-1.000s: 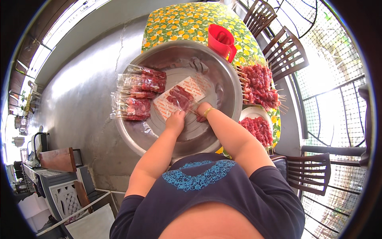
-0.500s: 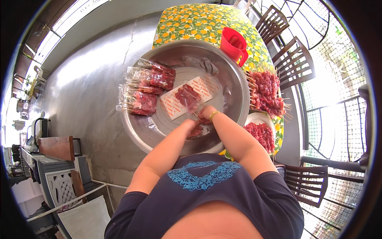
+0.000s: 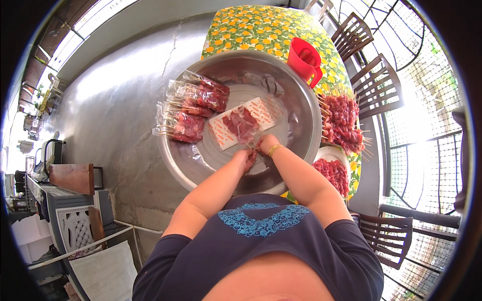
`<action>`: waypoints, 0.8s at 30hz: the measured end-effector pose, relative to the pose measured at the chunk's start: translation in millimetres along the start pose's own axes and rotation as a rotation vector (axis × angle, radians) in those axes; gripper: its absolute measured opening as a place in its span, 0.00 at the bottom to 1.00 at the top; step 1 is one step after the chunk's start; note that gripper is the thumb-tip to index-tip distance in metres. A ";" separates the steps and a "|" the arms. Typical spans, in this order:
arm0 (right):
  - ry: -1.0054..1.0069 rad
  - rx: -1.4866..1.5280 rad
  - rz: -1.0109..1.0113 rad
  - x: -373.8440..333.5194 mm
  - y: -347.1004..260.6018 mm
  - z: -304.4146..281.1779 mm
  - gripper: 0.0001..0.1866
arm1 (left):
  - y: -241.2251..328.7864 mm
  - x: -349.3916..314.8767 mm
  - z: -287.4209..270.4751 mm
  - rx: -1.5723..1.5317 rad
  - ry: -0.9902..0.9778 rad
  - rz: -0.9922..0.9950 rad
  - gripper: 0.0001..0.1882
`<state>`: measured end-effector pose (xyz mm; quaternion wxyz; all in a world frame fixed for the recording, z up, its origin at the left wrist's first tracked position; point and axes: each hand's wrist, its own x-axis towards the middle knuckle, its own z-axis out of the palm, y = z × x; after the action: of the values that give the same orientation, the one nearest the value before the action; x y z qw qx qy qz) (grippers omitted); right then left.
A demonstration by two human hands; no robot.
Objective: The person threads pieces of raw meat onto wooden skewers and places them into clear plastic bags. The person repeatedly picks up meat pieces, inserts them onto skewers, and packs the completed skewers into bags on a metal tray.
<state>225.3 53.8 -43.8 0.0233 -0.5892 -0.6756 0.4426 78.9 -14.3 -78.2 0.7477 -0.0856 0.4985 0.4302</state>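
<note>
Clamped clear bag [image 3: 244, 126] by lower end in left hand [image 3: 244, 158] and right hand [image 3: 267, 143]. Judged bagged skewers [image 3: 213, 95] at left of steel basin [image 3: 184, 173] complete, bare skewers [image 3: 342, 121] outside outstanding.

One metal basin [image 3: 303, 118]; one white-and-orange pack [image 3: 219, 131]; one red pitcher [image 3: 303, 61]; one white plate [image 3: 344, 154]; one surface [image 3: 251, 30]; three dark chairs [image 3: 384, 233]; bagged meat skewers [image 3: 211, 96] too overlapped to count.

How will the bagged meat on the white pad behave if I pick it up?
The bagged meat may sag, since its pieces look soft and uneven. It might slip, because the clear plastic looks smooth. It probably won't roll; it lies fairly flat on the white pad.
</note>
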 end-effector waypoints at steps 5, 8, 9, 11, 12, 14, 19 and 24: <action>0.089 0.126 0.030 1.9 -3.8 16.7 0.11 | 0.0 -1.9 -0.4 -0.108 0.034 0.023 0.08; 0.040 0.053 0.020 3.2 -8.4 15.2 0.12 | 1.6 -1.0 -2.7 -0.072 0.103 0.013 0.07; -0.012 0.073 0.063 3.9 -9.3 10.4 0.12 | 2.0 -1.5 -3.3 -0.058 0.091 0.036 0.07; 0.085 0.028 0.107 2.4 -6.4 -2.9 0.11 | 1.8 -4.2 -2.8 -0.042 0.117 0.041 0.07; 0.230 -0.039 0.108 0.8 -1.6 -11.6 0.11 | 1.4 -6.6 -1.6 -0.019 0.109 0.073 0.07; 0.361 -0.109 0.123 -0.2 8.8 -23.7 0.12 | 0.6 -13.2 1.9 0.020 0.135 0.107 0.07; 0.152 -0.280 0.160 22.1 25.6 -18.5 0.12 | 8.7 -32.4 12.1 0.457 0.242 0.148 0.15; -0.084 0.047 0.319 18.0 10.4 -20.9 0.15 | 38.7 -52.8 1.7 1.596 0.430 0.606 0.26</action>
<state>239.4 79.6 -46.5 -0.0620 -0.6693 -0.5634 0.4805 44.8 -19.0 -22.4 0.3280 0.5195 0.7816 0.1078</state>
